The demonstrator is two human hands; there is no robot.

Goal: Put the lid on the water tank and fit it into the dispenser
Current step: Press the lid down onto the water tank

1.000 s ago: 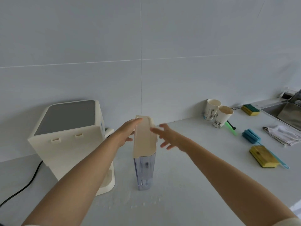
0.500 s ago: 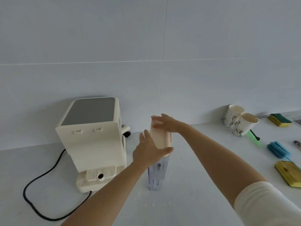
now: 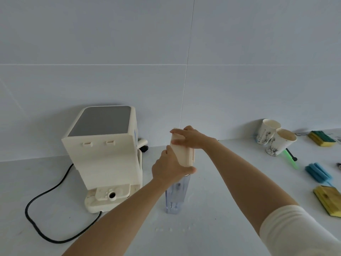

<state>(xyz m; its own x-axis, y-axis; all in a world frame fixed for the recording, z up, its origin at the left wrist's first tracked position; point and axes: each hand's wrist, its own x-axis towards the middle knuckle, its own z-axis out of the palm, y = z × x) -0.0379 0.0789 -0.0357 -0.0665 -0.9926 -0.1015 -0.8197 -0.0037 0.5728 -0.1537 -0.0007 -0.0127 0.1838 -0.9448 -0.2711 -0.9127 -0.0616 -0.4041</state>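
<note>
A clear water tank (image 3: 176, 196) stands upright on the white counter, with a cream lid (image 3: 182, 154) sitting on top of it. My left hand (image 3: 168, 168) grips the near end of the lid, thumb across its front edge. My right hand (image 3: 191, 139) presses down over the far end of the lid. The cream dispenser (image 3: 103, 150) stands to the left of the tank, its back facing me, with an open base socket (image 3: 111, 194) at the bottom.
A black power cord (image 3: 46, 196) loops on the counter left of the dispenser. Two paper cups (image 3: 276, 141) stand at the back right. Sponges (image 3: 322, 138) and a blue brush (image 3: 317, 172) lie along the right side. Water drops (image 3: 173, 229) dot the counter.
Both hands have closed onto the lid, the left at its near end and the right over its far end. The view has shifted so the dispenser sits nearer the middle.
</note>
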